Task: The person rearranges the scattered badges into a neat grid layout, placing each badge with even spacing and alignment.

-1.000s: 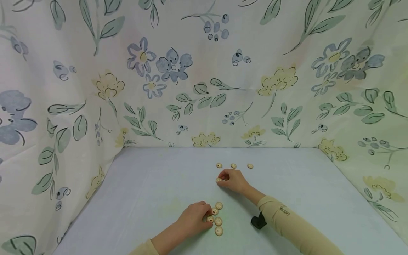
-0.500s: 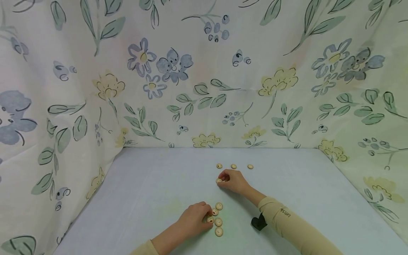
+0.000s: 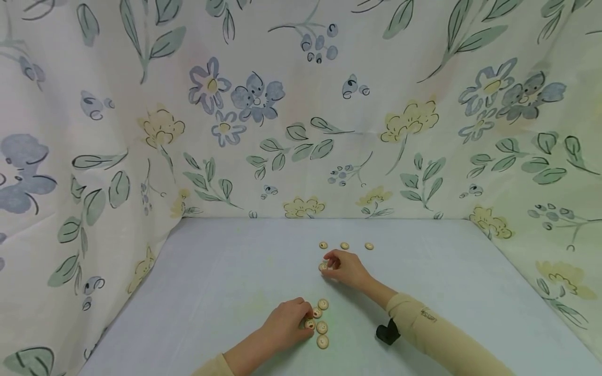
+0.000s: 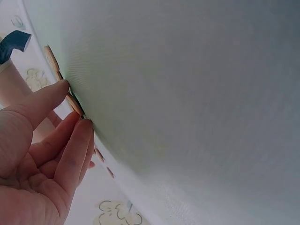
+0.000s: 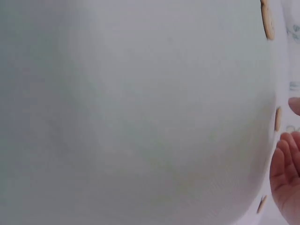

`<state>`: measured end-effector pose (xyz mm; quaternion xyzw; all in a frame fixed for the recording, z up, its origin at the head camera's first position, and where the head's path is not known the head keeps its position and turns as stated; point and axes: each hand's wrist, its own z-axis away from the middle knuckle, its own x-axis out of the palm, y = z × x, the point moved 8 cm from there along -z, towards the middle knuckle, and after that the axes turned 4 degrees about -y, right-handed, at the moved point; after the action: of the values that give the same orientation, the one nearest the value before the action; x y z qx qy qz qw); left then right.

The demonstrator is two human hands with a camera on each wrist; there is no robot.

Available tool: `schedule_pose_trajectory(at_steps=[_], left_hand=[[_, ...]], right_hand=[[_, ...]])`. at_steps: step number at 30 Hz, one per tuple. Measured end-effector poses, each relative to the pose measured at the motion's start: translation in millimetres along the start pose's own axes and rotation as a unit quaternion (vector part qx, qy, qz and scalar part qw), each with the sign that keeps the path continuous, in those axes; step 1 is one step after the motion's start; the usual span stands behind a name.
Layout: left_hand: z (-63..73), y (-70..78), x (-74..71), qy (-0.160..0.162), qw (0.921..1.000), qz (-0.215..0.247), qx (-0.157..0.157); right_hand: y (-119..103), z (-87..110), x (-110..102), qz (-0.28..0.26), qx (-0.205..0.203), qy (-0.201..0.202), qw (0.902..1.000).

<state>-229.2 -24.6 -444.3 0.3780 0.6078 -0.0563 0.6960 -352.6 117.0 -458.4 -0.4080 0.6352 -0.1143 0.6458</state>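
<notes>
My left hand (image 3: 287, 324) holds a round wooden button (image 3: 310, 324) between thumb and fingertips at the left side of a small button group. In the left wrist view, the left thumb and fingers (image 4: 82, 133) touch that button's edge (image 4: 74, 104) on the table. Farther back, my right hand (image 3: 347, 269) is spread around another wooden button (image 3: 323, 267) lying on the table. In the right wrist view, a gap separates the right thumb from the fingers (image 5: 285, 159), with a button (image 5: 278, 119) beside the gap.
Several wooden buttons, including a near one (image 3: 322, 342), lie right of the left hand. Three more, with one in the middle (image 3: 345, 245), form a row at the back. A black strap piece (image 3: 388, 332) hangs by the right sleeve. A floral curtain (image 3: 301, 104) encloses the white table (image 3: 226, 261).
The right fingers have parted from the button they pinched, leaving it on the table. The right forearm has shifted slightly rightward. My left hand has stayed in place.
</notes>
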Motion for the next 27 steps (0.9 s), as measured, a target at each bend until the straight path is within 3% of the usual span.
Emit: schedule_pose_trajectory(at_steps=[7, 16, 27], left_hand=[[1.3, 0.2, -0.4, 0.005, 1.0000, -0.005, 0.006], [0.6, 2.9, -4.2, 0.012, 0.9999, -0.008, 0.008], [1.4, 3.2, -3.8, 0.015, 0.9998, -0.004, 0.015]], right_hand=[[-7, 16.5, -2, -0.034, -0.002, -0.008, 0.9994], [-22, 42.3, -3, -0.043, -0.053, -0.016, 0.9975], [-32, 69.5, 11, -0.047, -0.100, -0.054, 0.9924]])
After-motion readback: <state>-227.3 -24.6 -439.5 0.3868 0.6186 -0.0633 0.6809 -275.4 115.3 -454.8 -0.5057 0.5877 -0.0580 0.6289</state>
